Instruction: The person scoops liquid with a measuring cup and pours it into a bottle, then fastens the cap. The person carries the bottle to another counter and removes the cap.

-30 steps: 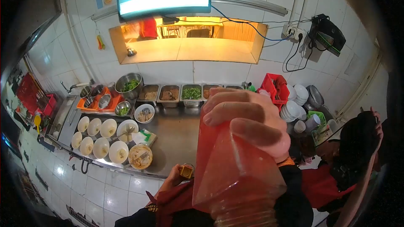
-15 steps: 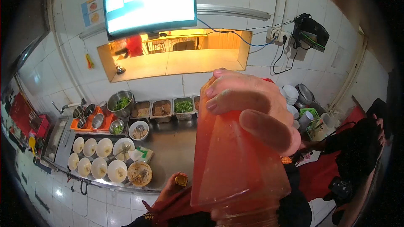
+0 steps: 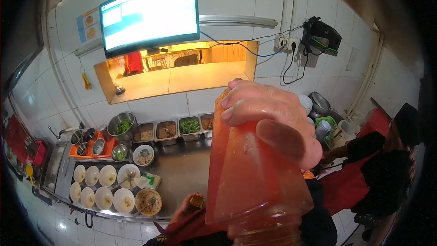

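Close to the camera, my right hand (image 3: 277, 120) is wrapped round a translucent orange-red plastic bottle (image 3: 255, 177). The bottle tapers, has flat sides, and its threaded neck points down at the bottom of the view. Little can be made out inside it. Lower down, at the counter's front edge, my left hand (image 3: 184, 206) holds a small yellow squarish object (image 3: 196, 201) whose kind is unclear. To the left of that hand stands a bowl with brown paste and a utensil (image 3: 148, 202), beside rows of white bowls (image 3: 108, 176) with a little food in each.
Metal trays of chopped food (image 3: 189, 126) line the wall side of the steel counter (image 3: 182, 164). An orange basket (image 3: 109, 148) with metal cups stands at left. A co-worker (image 3: 382, 168) is close on the right, near stacked dishes (image 3: 321, 102). A screen (image 3: 150, 16) hangs above a serving window.
The view has tilted, so the counter and wall appear lower and further left. The co-worker at right has shifted position. My right hand still grips the bottle, nearly unmoved in view.
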`<state>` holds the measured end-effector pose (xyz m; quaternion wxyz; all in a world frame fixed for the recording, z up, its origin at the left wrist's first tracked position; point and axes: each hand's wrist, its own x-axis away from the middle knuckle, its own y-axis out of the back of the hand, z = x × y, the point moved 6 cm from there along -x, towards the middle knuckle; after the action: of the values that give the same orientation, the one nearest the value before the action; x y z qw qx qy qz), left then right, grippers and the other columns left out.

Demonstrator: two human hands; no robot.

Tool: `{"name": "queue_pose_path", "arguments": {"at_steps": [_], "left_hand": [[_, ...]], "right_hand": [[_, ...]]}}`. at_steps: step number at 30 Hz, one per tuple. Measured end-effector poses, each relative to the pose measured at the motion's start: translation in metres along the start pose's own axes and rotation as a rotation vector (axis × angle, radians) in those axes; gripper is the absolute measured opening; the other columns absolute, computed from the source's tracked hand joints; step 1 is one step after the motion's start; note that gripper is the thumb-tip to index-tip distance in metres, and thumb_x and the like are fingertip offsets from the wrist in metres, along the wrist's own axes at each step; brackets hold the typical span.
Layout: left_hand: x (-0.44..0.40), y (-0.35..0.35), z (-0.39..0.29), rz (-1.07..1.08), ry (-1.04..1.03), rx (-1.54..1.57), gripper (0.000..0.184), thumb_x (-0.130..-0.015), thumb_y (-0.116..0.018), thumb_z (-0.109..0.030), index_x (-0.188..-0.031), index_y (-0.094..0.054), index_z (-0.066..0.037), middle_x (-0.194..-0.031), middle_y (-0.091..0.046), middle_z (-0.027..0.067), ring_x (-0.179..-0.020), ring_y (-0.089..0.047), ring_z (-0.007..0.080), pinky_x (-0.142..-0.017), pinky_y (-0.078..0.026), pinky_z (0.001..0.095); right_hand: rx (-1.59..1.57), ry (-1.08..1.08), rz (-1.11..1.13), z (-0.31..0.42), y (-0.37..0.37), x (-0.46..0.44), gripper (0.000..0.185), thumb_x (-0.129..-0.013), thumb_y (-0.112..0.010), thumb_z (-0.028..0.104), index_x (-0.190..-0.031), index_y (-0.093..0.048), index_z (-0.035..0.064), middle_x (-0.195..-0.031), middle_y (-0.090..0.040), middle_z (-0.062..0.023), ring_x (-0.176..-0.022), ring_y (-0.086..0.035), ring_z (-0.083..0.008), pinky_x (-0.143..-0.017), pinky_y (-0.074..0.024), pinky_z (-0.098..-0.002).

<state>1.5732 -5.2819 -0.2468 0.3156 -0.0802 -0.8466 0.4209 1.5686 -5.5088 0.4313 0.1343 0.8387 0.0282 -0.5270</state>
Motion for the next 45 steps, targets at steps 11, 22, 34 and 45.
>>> {"name": "queue_pose_path", "arguments": {"at_steps": [11,22,34,45], "left_hand": [[-0.022,-0.007,-0.003,0.01,0.04,-0.01,0.052,-0.091,-0.052,-0.052,-0.122,-0.059,-0.01,-0.108,-0.06,0.0097,-0.084,-0.061,0.025,-0.073,-0.051,0.0367],[-0.039,-0.015,-0.003,0.021,0.073,-0.026,0.053,-0.091,-0.053,-0.053,-0.123,-0.059,-0.011,-0.108,-0.059,0.0098,-0.083,-0.061,0.0258,-0.073,-0.051,0.0369],[-0.052,-0.021,0.003,0.044,0.08,-0.049,0.054,-0.091,-0.054,-0.055,-0.123,-0.06,-0.013,-0.109,-0.059,0.0099,-0.082,-0.061,0.0268,-0.072,-0.051,0.037],[-0.049,-0.016,0.011,0.041,0.079,-0.055,0.054,-0.09,-0.055,-0.056,-0.124,-0.06,-0.014,-0.11,-0.058,0.0101,-0.081,-0.061,0.0276,-0.071,-0.052,0.0372]], "right_hand": [[0.056,0.014,0.04,-0.006,0.005,-0.004,0.037,-0.066,-0.071,0.002,-0.099,-0.06,-0.0089,-0.087,-0.064,-0.0187,-0.067,-0.064,-0.0281,-0.053,-0.0546,-0.0347],[0.093,0.02,0.068,-0.012,0.012,-0.006,0.034,-0.065,-0.071,0.0,-0.096,-0.06,-0.009,-0.087,-0.064,-0.0189,-0.067,-0.063,-0.0281,-0.053,-0.0546,-0.0348],[0.118,0.025,0.087,-0.01,0.02,-0.007,0.032,-0.065,-0.071,-0.002,-0.093,-0.059,-0.0092,-0.087,-0.064,-0.019,-0.066,-0.063,-0.028,-0.052,-0.0545,-0.0349],[0.131,0.032,0.082,-0.005,0.021,-0.01,0.03,-0.064,-0.072,-0.004,-0.091,-0.059,-0.0093,-0.087,-0.064,-0.0191,-0.066,-0.063,-0.028,-0.052,-0.0544,-0.035]]}}
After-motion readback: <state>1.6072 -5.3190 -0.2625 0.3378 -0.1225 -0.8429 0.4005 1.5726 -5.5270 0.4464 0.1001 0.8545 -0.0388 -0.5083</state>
